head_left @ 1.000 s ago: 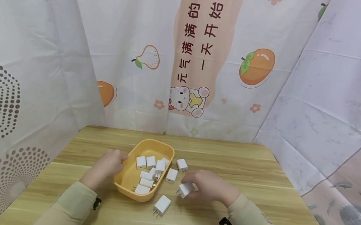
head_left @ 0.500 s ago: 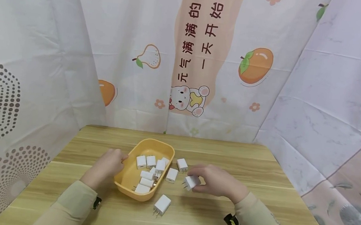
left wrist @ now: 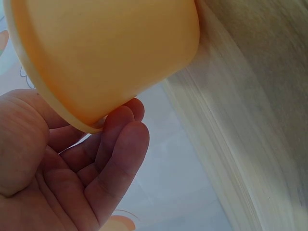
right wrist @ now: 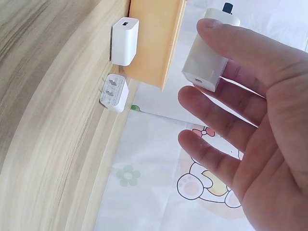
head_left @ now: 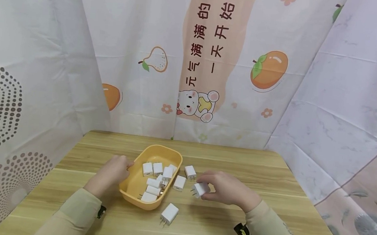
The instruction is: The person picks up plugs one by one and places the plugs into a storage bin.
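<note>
My left hand (head_left: 115, 170) grips the left rim of a yellow plastic bin (head_left: 131, 196); in the left wrist view the fingers (left wrist: 127, 149) curl under that rim. Inside the bin lie several white charger plugs (head_left: 153, 190). To its right, my right hand (head_left: 224, 188) pinches a white charger plug (head_left: 201, 189) above the table, prongs pointing left. The right wrist view shows that plug (right wrist: 204, 60) between thumb and fingers, its port facing the camera. Loose on the table are a near charger plug (head_left: 169, 213), a middle one (head_left: 179, 183) and a far one (head_left: 190, 172).
A wood-grain table (head_left: 254, 167) carries everything. Behind it hangs a white curtain (head_left: 128, 76) printed with fruit and lettering, and more cloth hangs at both sides. Dark straps show at both wrists.
My right hand has lifted the charger plug slightly and drawn it a little to the right, then held nearly still. The left hand and bin have stayed in place.
</note>
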Action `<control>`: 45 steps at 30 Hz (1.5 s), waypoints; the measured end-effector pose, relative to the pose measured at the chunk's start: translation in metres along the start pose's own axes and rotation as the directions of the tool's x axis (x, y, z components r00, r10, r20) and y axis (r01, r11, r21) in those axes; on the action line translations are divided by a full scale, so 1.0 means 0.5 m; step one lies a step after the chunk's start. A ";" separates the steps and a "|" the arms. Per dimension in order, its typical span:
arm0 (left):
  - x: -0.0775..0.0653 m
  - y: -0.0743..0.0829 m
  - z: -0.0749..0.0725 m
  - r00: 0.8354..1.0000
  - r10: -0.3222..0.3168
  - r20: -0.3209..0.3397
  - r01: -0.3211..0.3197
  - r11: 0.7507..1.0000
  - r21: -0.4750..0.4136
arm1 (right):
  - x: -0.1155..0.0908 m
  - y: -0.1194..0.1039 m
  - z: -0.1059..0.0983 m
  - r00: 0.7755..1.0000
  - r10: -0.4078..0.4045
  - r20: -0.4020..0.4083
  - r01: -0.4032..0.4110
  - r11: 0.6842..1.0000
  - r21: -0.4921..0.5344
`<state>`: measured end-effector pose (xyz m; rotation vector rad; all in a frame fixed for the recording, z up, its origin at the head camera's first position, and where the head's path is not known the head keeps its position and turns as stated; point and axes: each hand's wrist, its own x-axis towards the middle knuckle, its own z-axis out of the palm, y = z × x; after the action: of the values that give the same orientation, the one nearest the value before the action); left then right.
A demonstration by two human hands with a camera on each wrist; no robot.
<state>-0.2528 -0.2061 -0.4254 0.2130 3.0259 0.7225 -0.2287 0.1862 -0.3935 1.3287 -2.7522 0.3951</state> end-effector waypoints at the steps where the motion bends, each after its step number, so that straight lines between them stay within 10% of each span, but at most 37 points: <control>1: 0.000 0.000 0.000 1.000 0.000 0.000 0.000 1.000 0.001 | 0.000 0.000 0.000 1.000 0.002 -0.001 -0.002 1.000 0.003; 21: -0.004 0.003 -0.004 0.999 0.037 -0.008 -0.036 0.999 0.025 | 0.067 -0.008 0.017 0.995 -0.022 -0.096 0.030 0.996 0.085; 45: -0.005 0.005 -0.003 1.000 0.009 0.001 -0.009 1.000 0.008 | 0.180 -0.029 0.028 0.983 0.131 -0.126 -0.118 0.988 0.104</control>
<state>-0.2502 -0.2048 -0.4230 0.2268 3.0295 0.7116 -0.2729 0.1055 -0.3890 1.1072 -2.7438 0.6088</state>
